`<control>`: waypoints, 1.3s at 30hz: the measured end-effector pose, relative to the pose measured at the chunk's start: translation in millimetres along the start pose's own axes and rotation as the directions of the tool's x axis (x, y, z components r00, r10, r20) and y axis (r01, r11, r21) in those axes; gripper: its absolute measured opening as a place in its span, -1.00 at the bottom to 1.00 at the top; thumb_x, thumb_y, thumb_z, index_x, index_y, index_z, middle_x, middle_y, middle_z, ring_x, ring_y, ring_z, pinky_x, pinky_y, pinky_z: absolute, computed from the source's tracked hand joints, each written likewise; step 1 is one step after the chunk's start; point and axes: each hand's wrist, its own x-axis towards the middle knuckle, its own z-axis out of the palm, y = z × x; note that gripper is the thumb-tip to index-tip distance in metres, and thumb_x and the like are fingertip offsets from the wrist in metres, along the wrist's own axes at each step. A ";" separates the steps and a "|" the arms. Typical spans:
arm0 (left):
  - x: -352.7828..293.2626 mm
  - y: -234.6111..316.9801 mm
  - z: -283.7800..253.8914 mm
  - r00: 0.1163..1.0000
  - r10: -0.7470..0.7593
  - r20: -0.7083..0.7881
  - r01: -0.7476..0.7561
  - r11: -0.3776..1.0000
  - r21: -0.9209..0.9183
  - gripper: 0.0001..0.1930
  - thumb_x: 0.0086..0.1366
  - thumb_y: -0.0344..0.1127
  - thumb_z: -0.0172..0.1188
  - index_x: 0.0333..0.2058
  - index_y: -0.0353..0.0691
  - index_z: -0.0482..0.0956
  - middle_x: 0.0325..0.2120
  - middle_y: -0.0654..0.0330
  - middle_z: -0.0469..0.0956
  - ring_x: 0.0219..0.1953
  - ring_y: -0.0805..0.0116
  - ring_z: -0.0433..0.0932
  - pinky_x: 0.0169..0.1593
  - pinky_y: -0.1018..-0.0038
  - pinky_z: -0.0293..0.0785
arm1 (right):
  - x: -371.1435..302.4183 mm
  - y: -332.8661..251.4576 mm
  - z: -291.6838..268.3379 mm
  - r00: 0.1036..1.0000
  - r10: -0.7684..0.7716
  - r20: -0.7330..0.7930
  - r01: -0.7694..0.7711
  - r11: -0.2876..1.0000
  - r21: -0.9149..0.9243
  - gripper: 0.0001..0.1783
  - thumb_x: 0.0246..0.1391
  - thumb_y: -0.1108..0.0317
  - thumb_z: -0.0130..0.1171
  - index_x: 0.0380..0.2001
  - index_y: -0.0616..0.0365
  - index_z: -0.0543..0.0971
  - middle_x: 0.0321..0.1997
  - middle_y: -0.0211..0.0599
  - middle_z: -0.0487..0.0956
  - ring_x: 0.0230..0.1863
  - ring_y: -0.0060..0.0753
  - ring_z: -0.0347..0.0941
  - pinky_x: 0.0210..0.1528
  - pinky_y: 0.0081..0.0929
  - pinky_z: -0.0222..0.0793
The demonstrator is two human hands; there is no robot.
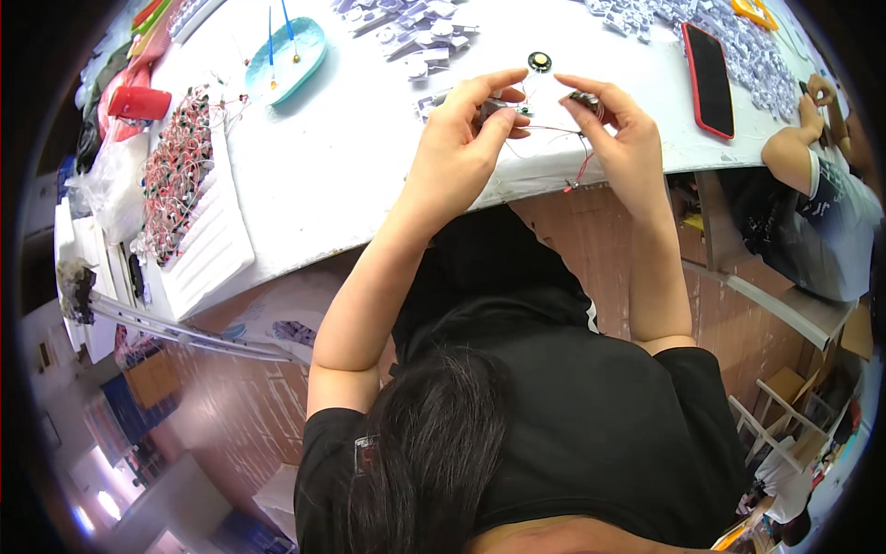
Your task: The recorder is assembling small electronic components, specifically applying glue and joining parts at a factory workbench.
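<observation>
Over the table's near edge, my left hand [461,134] is closed on a small greyish piece [494,108], mostly covered by the fingers. A small green part [524,111] shows beside its fingertips. My right hand [620,127] pinches a small dark component [583,100] between thumb and fingers. Thin wires [554,128] stretch between the two hands, and a red wire [583,169] dangles below the right one. Just beyond my fingertips lies a small round black speaker [540,62] with a pale yellow centre.
Piles of small whitish plastic parts [415,37] cover the far table. A red-cased phone [709,81] lies at right, near another person's arm [796,152]. At left are a turquoise dish [309,69] with two blue brushes and a foam tray [217,249] of wired components [180,175].
</observation>
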 end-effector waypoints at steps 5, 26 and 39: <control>-9.7 -11.0 11.1 0.995 0.068 -0.077 -0.063 0.996 0.069 -0.58 0.28 -0.63 0.12 0.13 -0.40 0.40 -0.03 0.02 0.52 0.02 0.35 0.53 0.11 0.49 0.48 | 19.0 2.0 -16.2 0.990 -0.125 -0.068 0.104 0.961 -0.256 -0.71 0.13 0.47 0.20 -0.06 0.10 0.64 -0.41 -0.44 0.54 -0.48 -0.65 0.29 -0.40 -0.66 0.28; -45.2 -22.4 18.9 0.945 0.102 -0.310 -0.127 0.990 -0.062 -0.78 0.21 -0.60 0.25 -0.15 -0.40 0.55 -0.17 0.11 0.60 -0.12 0.39 0.61 -0.02 0.53 0.54 | -47.5 -18.9 46.1 0.997 -0.020 -0.072 0.016 0.998 -0.053 -0.71 -0.04 0.55 0.31 -0.19 0.10 0.60 -0.32 -0.37 0.57 -0.46 -0.51 0.46 -0.50 -0.61 0.40; -63.9 -20.4 4.1 0.937 -0.117 -0.329 0.024 0.962 -0.273 -0.81 0.27 -0.60 0.20 -0.13 -0.43 0.57 -0.17 0.08 0.63 -0.15 0.44 0.61 0.00 0.54 0.54 | -48.5 -16.3 46.3 0.999 -0.048 -0.013 0.045 0.987 -0.153 -0.76 -0.11 0.44 0.40 -0.28 0.13 0.66 -0.42 -0.39 0.54 -0.40 -0.44 0.46 -0.48 -0.56 0.37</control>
